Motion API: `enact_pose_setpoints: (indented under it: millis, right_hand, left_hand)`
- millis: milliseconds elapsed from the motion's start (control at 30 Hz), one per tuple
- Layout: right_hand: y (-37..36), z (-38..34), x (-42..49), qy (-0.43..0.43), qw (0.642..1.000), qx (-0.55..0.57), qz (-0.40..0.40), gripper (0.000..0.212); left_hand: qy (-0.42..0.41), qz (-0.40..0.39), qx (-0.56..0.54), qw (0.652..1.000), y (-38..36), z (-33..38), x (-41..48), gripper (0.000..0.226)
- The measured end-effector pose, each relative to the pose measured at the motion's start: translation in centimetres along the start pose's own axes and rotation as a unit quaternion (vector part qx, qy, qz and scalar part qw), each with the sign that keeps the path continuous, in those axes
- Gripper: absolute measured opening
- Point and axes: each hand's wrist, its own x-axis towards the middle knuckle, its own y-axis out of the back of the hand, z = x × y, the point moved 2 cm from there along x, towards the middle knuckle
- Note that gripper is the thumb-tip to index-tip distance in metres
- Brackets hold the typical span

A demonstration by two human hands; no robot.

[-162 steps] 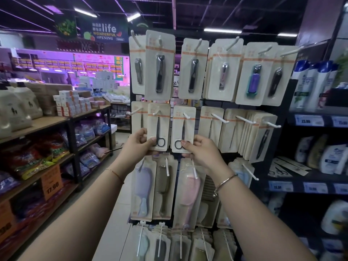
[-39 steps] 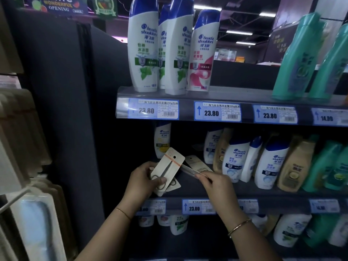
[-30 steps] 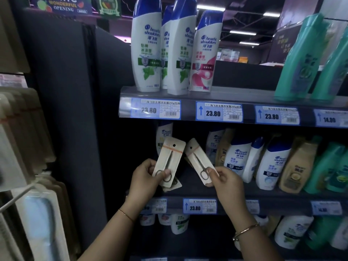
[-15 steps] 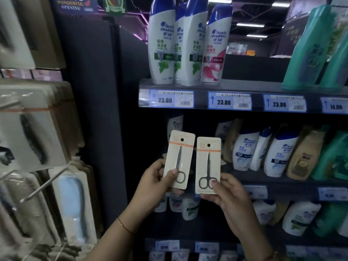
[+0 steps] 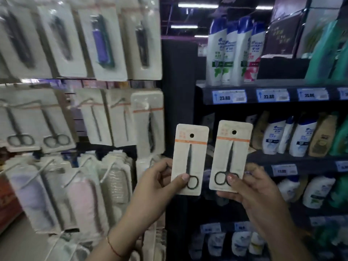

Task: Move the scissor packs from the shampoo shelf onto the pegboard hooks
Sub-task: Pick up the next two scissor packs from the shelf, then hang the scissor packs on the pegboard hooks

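Shampoo shelves (image 5: 263, 95) fill your right, white bottles (image 5: 231, 53) above the price tags (image 5: 228, 96). On your left hangs the pegboard (image 5: 79, 113), its hooks (image 5: 85, 101) already crowded with carded scissors, clippers and brushes, blurred. A dark upright panel (image 5: 177, 91) stands between the two. Your left hand (image 5: 156, 187) pinches the bottom of one scissor pack (image 5: 190, 159), thumb on the front. Your right hand (image 5: 252, 189) grips the other pack (image 5: 231, 155) likewise. Both packs stand upright, side by side, apart, before the shelves.
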Motion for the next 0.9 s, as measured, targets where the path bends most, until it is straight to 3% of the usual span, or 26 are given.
enact_pose_setpoints:
  millis: [133, 267, 433, 700, 900]
  right_hand:
    - [-7.9, 0.1, -2.6, 0.011, 1.0, -0.005, -0.022, 0.06]
    - [-15.7, 0.7, -3.9, 0.017, 0.999, 0.008, -0.05, 0.028]
    - [-23.5, 0.9, -3.6, 0.022, 0.995, -0.014, -0.096, 0.023]
    - [-30.5, 1.6, -0.6, 0.038, 0.987, -0.063, -0.142, 0.02]
    - [-32.6, 2.8, 0.7, 0.027, 0.986, -0.062, -0.153, 0.014]
  left_hand:
    - [-0.005, 0.013, 0.005, 1.0, 7.3, 2.8, -3.9, 0.019]
    - [-0.024, 0.051, 0.024, 0.998, 14.3, 5.3, -6.4, 0.02]
    - [-0.046, 0.119, 0.04, 0.991, 21.6, 8.1, -7.8, 0.017]
    - [-0.08, 0.181, 0.081, 0.977, 29.2, 9.4, -7.8, 0.023]
    - [-0.06, 0.173, 0.081, 0.98, 31.5, 8.7, -6.6, 0.02]
